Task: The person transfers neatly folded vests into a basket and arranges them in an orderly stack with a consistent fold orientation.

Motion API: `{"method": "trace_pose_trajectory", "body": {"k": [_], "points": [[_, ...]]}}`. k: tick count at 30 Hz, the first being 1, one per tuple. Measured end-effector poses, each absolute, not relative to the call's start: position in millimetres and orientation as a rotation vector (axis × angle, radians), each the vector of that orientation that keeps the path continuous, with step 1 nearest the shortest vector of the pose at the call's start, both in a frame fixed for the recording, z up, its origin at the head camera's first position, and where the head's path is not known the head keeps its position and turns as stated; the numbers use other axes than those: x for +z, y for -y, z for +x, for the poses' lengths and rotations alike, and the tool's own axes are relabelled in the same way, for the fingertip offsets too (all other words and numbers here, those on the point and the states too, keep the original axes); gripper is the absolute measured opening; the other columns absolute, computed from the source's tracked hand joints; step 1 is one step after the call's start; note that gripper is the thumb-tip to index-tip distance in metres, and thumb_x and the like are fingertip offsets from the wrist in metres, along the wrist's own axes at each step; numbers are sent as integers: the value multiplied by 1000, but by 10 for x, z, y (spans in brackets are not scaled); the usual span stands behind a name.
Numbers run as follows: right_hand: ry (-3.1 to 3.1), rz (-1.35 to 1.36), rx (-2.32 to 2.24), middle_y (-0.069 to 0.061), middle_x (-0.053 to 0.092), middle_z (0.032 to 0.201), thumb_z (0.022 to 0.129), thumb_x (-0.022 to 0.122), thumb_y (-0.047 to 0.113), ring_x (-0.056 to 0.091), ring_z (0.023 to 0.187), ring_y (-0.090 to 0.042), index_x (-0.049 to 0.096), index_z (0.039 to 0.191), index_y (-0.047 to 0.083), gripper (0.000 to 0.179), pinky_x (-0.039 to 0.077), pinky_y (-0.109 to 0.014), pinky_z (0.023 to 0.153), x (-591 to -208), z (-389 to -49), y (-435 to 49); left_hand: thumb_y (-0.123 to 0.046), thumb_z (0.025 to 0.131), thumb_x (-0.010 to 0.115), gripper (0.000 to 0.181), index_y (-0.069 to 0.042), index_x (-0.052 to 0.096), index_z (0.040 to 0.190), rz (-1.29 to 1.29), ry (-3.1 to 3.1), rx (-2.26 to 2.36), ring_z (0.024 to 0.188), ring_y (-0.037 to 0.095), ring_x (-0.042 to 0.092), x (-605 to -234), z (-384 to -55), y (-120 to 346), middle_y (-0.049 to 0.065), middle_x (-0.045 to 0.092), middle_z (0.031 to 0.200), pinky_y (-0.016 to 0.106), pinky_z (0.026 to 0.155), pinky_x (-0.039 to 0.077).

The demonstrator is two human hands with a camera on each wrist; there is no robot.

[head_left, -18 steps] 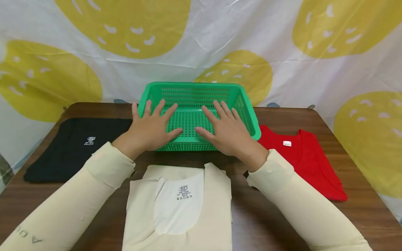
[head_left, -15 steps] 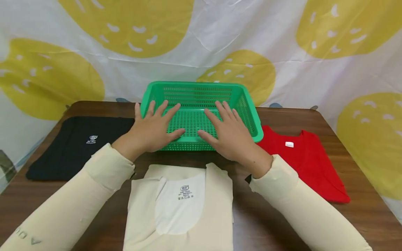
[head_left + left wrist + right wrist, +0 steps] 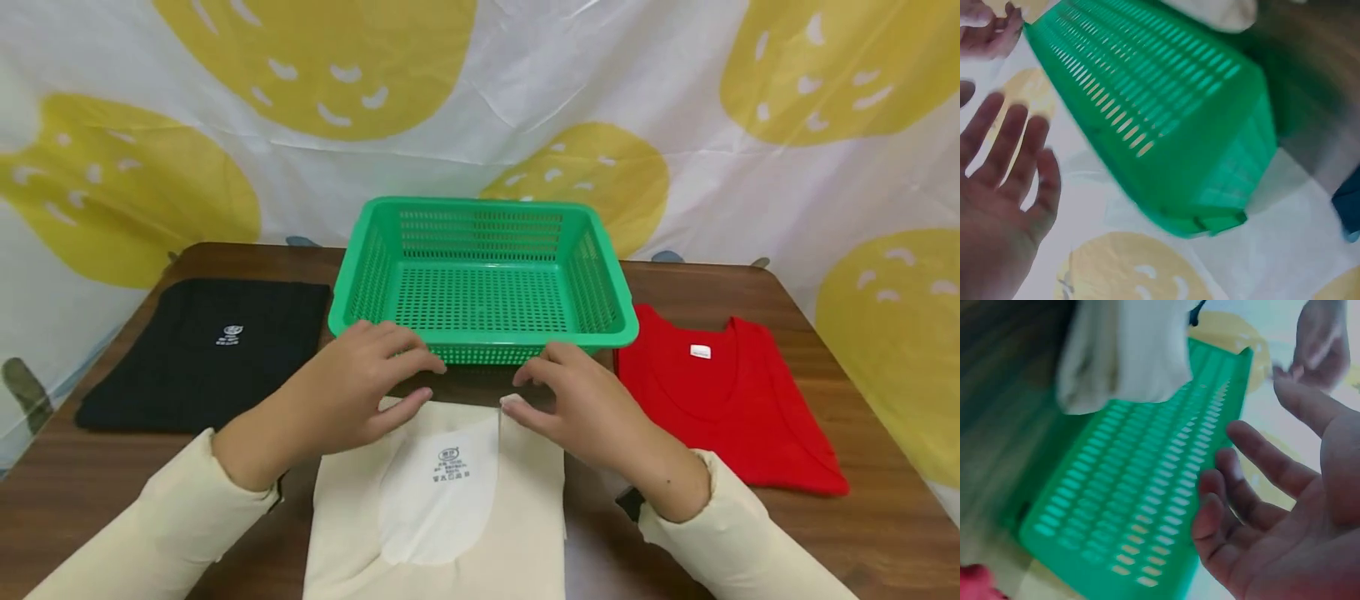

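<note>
A folded beige top [image 3: 525,517] with a white inner neck panel and a printed label lies at the front middle of the table. My left hand [image 3: 337,392] hovers at its far left corner, fingers loosely bent and thumb apart. Over the far right corner is my right hand [image 3: 585,408], its thumb tip right at the top's shoulder edge. In the right wrist view, the right hand's fingers [image 3: 1260,506] are loosely curved with nothing between them. A green plastic basket [image 3: 480,337] stands just beyond both hands, with nothing in it.
A folded black top [image 3: 277,350] lies on the left of the wooden table [image 3: 795,342]. To the right, a folded red top [image 3: 765,417] with a white tag sits beside the basket. A white curtain [image 3: 525,67] with yellow shapes hangs behind.
Both hands have drawn back from over the basket toward me, to the far edge of the beige top. Their spread fingers are now bent. The basket stays in place.
</note>
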State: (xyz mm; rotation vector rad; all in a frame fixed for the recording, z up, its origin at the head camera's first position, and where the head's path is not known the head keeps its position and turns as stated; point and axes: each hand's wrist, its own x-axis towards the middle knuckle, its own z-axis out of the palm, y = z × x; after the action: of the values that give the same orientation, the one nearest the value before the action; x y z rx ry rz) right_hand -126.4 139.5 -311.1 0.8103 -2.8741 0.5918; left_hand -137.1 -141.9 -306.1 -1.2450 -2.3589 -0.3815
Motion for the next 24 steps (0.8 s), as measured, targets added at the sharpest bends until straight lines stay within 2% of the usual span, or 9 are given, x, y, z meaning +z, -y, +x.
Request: {"method": "trace_pose_trajectory", "body": {"k": [8, 15, 20, 24], "points": [[3075, 813, 481, 0, 61, 104, 82, 81, 43, 53, 91, -12, 69, 118, 16, 47, 51, -27, 73, -3352, -1337, -1535, -29, 88, 76, 19, -23, 72, 105, -1174, 2813, -415, 90, 11, 62, -3298, -1345, 1497, -7, 68, 98, 34, 81, 49], [3161, 818, 486, 1, 61, 106, 80, 82, 41, 54, 92, -13, 65, 125, 15, 54, 49, -28, 73, -3479, -1347, -1545, -32, 82, 78, 25, -25, 70, 105, -1004, 3093, -380, 79, 9, 52, -3329, -1360, 1569, -10, 60, 86, 31, 72, 45], [3222, 844, 491, 0, 59, 104, 79, 82, 40, 52, 92, -14, 65, 127, 14, 58, 48, -29, 71, -3489, -1350, -1562, -35, 77, 81, 31, -30, 70, 105, -961, 3190, -319, 84, 10, 51, -3321, -1357, 1617, -11, 59, 87, 35, 74, 42], [3252, 883, 465, -2, 59, 106, 77, 82, 43, 52, 94, -16, 64, 129, 13, 63, 49, -31, 73, -3476, -1357, -1579, -36, 74, 84, 42, -31, 69, 113, -945, 3216, -332, 94, 14, 54, -3323, -1364, 1661, -7, 61, 101, 41, 80, 45]]}}
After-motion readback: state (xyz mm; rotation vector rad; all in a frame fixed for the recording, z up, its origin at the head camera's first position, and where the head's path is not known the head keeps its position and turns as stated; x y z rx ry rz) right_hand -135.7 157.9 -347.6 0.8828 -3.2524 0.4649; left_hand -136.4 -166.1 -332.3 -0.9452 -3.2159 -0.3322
